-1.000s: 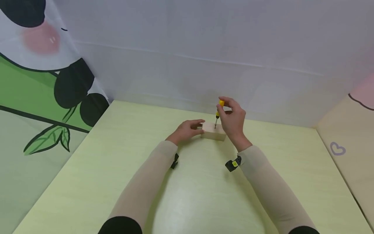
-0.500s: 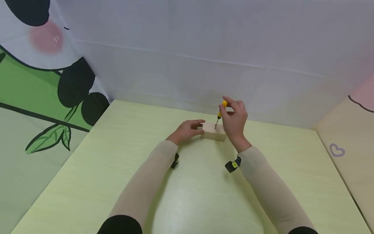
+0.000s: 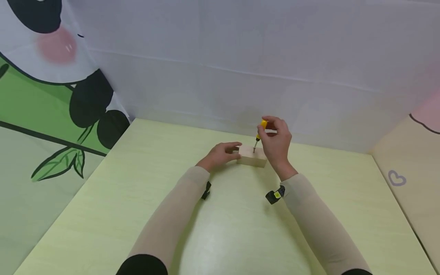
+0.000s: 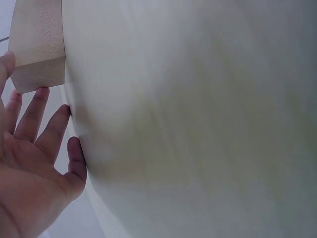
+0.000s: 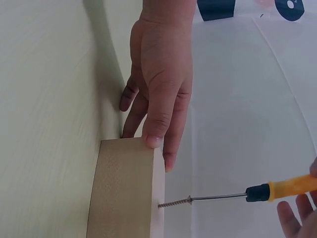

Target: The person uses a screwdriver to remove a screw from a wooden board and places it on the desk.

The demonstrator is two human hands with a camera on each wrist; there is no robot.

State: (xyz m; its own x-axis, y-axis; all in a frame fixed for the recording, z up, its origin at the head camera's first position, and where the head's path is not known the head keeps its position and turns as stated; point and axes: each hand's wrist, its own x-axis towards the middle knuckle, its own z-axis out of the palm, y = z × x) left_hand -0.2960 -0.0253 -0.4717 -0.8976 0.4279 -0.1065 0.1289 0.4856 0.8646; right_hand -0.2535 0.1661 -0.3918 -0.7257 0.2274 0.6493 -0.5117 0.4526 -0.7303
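Observation:
A pale wooden block (image 3: 251, 162) lies on the table near the back. A screw (image 5: 174, 203) sticks up from its top face, most of its thread showing in the right wrist view. My left hand (image 3: 219, 155) steadies the block's left end, thumb on the near edge and index finger towards the far side. Its other fingers spread beside the block's end face (image 4: 38, 75). Over the block, my right hand (image 3: 277, 144) pinches the yellow handle of a screwdriver (image 5: 292, 187) between thumb and fingers. The screwdriver's tip meets the screw head, and the shaft leans slightly right in the head view.
The light wooden table (image 3: 220, 229) reaches to a white cloth backdrop (image 3: 206, 91) close behind the block. Printed panels with a cartoon panda (image 3: 89, 99) and a heart (image 3: 397, 178) border the left and right sides. Both wrists carry small black cameras (image 3: 274, 195).
My right hand has shifted slightly right, and the screwdriver's handle now tilts further that way. My left hand and the block stay in place. The head view has moved a little.

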